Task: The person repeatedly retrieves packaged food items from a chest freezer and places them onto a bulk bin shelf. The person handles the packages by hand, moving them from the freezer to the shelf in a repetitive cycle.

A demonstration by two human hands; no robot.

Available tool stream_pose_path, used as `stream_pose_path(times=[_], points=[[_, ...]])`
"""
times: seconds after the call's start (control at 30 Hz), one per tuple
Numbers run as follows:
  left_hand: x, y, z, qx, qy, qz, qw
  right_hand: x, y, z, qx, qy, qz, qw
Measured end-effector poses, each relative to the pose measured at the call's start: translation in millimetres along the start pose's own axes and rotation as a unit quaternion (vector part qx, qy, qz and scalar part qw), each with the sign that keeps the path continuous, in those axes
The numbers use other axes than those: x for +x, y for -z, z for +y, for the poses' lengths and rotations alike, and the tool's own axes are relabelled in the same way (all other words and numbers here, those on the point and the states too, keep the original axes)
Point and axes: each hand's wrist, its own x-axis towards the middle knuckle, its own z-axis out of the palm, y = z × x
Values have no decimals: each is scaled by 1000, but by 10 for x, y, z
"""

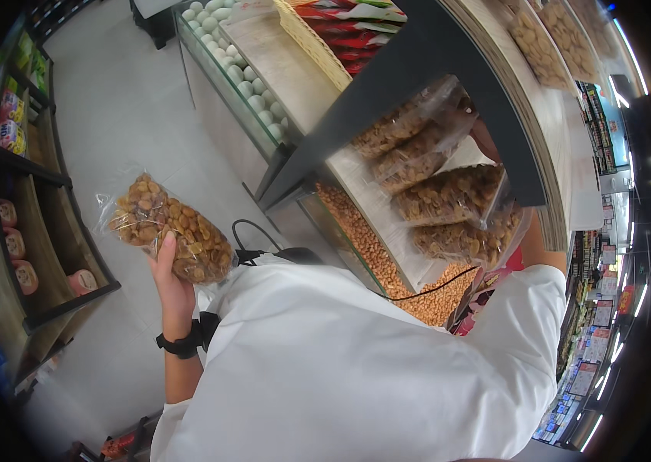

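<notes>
My left hand (172, 271), with a black band at the wrist, holds up a clear plastic bag of brown nuts or beans (178, 228) over the floor. On the right, my right arm reaches in behind the dark shelf panel (418, 46). Only a shaded part of my right hand (486, 140) shows, beside the shelf bags; its fingers are hidden, so I cannot tell whether it grips anything. Several clear bags of brown dried pieces (450, 193) lie in a row on the pale wooden shelf (369, 199).
Loose light-brown kernels (360, 231) fill a glass-fronted bin below the shelf. Pale eggs (247, 86) fill another glass-fronted bin. A wicker basket (314, 40) holds red packets. At left stands a wooden shelf unit (51, 231) with pink tubs. Bagged nuts (539, 46) sit above at right.
</notes>
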Motion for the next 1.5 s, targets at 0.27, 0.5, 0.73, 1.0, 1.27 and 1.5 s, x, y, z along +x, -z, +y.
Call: stream_pose_path(times=[0.27,0.5,0.73,1.0,1.27,1.5], points=[[113,8,145,22,-9,4,1000,-71,-66,2,10,-4,9,1000],[259,55,209,62,0,-69,996,-277,-106,-1,39,15,23,999],[531,253,209,117,-24,-283,952,-794,129,-162,112,72,83,988],[765,-279,281,107,48,-506,855,-2272,94,-1,-61,-30,48,997],[-38,-1383,517,311,172,-675,646,-3084,-1530,-177,-107,34,-124,986],[-715,-1915,207,220,55,-764,605,-3266,-2052,-239,-97,4,-46,994]])
